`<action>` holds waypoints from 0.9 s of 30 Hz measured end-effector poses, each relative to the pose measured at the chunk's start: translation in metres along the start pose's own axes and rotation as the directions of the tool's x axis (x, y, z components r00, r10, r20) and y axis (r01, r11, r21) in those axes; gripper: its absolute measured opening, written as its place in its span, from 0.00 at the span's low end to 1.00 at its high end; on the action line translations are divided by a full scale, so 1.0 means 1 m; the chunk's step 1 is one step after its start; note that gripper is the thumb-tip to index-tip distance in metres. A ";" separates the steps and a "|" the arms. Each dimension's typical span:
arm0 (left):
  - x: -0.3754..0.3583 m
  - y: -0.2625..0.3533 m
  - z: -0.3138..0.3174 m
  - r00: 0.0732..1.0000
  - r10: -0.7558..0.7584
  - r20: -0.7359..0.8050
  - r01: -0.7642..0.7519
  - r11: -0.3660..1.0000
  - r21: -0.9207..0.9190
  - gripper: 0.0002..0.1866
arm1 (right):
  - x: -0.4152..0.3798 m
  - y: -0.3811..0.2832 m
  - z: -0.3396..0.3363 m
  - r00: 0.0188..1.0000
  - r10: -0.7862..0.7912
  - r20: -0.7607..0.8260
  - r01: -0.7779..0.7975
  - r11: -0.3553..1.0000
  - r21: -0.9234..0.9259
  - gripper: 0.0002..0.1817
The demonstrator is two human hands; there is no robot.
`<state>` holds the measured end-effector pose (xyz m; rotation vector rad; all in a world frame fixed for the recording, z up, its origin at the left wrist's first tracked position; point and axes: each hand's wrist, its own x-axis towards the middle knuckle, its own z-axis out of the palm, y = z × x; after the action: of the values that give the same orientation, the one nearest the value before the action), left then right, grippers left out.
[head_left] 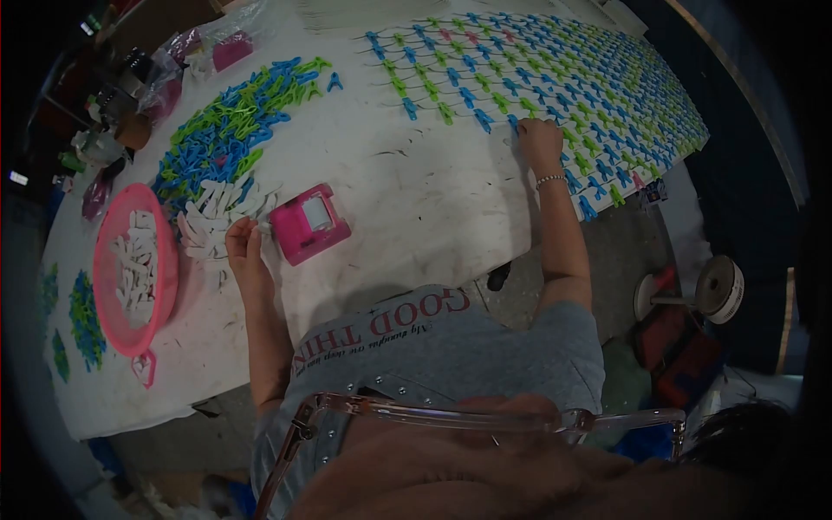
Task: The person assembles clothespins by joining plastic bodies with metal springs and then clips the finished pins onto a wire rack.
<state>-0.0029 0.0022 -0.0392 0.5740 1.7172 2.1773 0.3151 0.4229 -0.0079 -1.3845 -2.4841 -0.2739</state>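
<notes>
At 11 o'clock on the desk [390,208] sits a pink box [292,232]. The left hand [245,238], 10 o'clock, has its fingertips together beside it; I cannot tell what they grip. White strips [201,236] lie just beyond. The right hand [541,143], 1 o'clock, curls its fingers at the near edge of blue and green clips in rows [511,85]; its grip is hidden. A loose clip pile [217,130] lies farther out, 11 o'clock.
</notes>
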 end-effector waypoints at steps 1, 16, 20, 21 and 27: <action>0.000 -0.001 0.000 1.000 0.000 0.001 0.000 1.000 0.000 0.14 | 0.000 -0.001 -0.001 1.000 0.009 0.002 -0.009 1.000 0.002 0.08; -0.001 0.001 0.003 1.000 0.012 0.007 -0.012 0.999 -0.031 0.14 | -0.001 -0.039 -0.008 0.966 -0.204 -0.160 0.222 0.970 0.101 0.09; -0.002 0.003 0.002 1.000 0.022 -0.010 -0.022 0.999 -0.028 0.14 | 0.007 -0.047 0.004 0.979 -0.197 -0.049 0.199 0.978 0.060 0.08; -0.002 0.003 0.002 0.999 0.031 -0.012 -0.031 0.999 -0.033 0.14 | 0.008 -0.047 0.005 0.982 -0.185 -0.036 0.187 0.980 0.068 0.08; -0.002 0.003 0.001 0.999 0.033 0.000 -0.033 0.999 -0.031 0.14 | 0.004 -0.046 0.004 0.979 -0.182 -0.094 0.190 0.978 0.081 0.09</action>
<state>-0.0009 0.0019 -0.0364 0.5997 1.6824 2.2218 0.2733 0.4035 -0.0115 -1.0832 -2.5234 -0.2519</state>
